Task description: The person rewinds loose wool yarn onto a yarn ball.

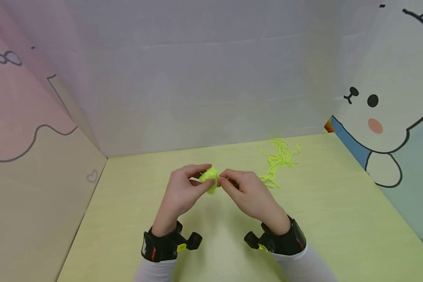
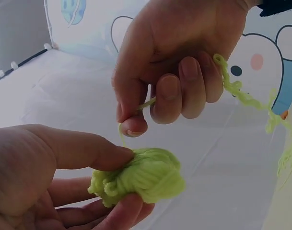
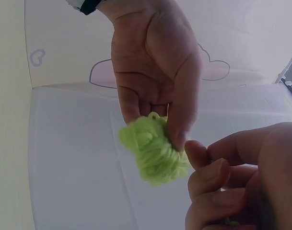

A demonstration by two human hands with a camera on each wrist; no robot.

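A small ball of neon yellow-green yarn point(image 1: 210, 179) is held above the table between the thumb and fingers of my left hand point(image 1: 184, 190). Close to its right side, my right hand point(image 1: 249, 193) pinches a thin yarn strand point(image 2: 122, 134) between thumb and index finger. In the left wrist view that strand runs from the ball up to the pinch, and the other right fingers are curled in. A crinkled length of yarn point(image 2: 246, 99) trails away beyond the right hand. The right wrist view shows the wound layers of the ball, with the left thumb pressed on it.
A loose tangle of the same yarn point(image 1: 280, 158) lies on the pale yellow table point(image 1: 134, 211), toward the back right. A white back panel point(image 1: 204, 90) and printed side panels with cartoon figures point(image 1: 384, 86) stand around the table.
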